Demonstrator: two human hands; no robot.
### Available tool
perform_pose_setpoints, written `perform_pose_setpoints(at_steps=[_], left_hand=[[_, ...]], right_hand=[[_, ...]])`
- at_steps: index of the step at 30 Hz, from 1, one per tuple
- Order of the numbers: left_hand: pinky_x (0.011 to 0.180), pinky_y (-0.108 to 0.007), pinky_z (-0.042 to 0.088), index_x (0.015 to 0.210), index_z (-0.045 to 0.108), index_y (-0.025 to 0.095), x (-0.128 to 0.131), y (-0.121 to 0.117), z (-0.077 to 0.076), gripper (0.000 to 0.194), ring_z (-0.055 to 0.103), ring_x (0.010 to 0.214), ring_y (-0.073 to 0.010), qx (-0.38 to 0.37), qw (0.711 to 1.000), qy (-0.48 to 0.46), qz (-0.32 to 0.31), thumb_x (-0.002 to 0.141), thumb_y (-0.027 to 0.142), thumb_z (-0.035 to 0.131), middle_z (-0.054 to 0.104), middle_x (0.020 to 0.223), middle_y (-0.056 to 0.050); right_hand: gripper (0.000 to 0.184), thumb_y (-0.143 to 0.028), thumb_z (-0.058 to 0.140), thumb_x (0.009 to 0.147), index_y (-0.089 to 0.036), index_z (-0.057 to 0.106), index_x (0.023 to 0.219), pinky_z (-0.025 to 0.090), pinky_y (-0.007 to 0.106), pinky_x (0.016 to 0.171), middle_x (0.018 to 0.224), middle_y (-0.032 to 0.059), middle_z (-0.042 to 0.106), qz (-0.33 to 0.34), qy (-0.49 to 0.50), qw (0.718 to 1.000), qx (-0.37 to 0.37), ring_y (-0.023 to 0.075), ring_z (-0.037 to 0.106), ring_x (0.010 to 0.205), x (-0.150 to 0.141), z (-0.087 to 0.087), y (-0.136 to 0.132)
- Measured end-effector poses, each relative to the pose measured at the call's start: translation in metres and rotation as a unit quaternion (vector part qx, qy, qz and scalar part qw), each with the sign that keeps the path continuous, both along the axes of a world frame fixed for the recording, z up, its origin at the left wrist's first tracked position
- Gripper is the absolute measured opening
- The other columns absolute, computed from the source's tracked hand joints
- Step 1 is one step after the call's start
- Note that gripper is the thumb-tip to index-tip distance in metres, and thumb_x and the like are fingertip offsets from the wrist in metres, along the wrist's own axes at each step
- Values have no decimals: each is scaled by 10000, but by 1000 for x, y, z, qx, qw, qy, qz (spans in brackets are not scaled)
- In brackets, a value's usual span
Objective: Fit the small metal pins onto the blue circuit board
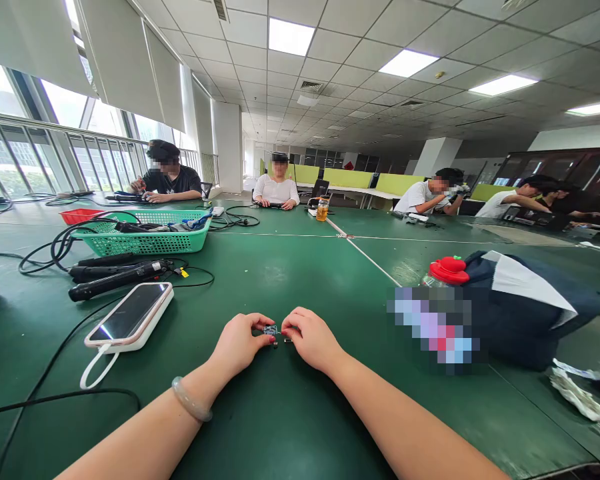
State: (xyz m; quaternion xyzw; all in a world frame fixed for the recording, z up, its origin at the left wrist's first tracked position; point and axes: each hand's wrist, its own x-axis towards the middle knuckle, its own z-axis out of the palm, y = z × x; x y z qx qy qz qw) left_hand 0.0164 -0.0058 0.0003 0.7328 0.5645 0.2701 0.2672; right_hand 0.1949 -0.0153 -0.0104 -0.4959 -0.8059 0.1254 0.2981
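My left hand (240, 343) and my right hand (310, 339) rest on the green table (290, 280), knuckles up, fingertips meeting. Between them they pinch a tiny bluish circuit board (271, 330); a small dark part (276, 345) lies just below it on the table. Both hands are curled shut on the board's ends. A pale bangle (191, 400) sits on my left wrist.
A phone on a white power bank (130, 317) lies to the left, with black tools (115, 273) and cables behind it. A green basket (145, 237) stands further back. A dark bag (525, 307) and red-capped bottle (449, 270) lie right. Several people sit at the far side.
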Motion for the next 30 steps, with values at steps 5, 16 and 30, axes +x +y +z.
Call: perform_pose_setpoints(at_steps=[5,16,30], left_hand=[[782,-306,447,852,692,264,5,-4,1,240,608,883,-223,7,999,-3,-32,634,352,644,689,876,-10],[791,-292,445,848,690,263,4,-4,-2,231,599,877,-206,0,999,-27,-42,635,340,641,673,891,-4],[810,-289,452,859,693,249,3,-3,-2,236,601,884,-203,-3,996,-70,-63,647,338,642,685,900,-12]], right_hand=[[121,-160,524,817,-202,619,755,406,249,697,834,10,555,8,44,999,-2,131,514,794,-4,2,-3],[62,-204,570,781,-210,617,741,415,240,652,881,1,515,10,82,996,-35,102,480,703,-5,3,-5],[54,-230,610,729,-193,597,692,432,259,695,960,17,478,9,154,986,-56,103,458,709,-5,4,-5]])
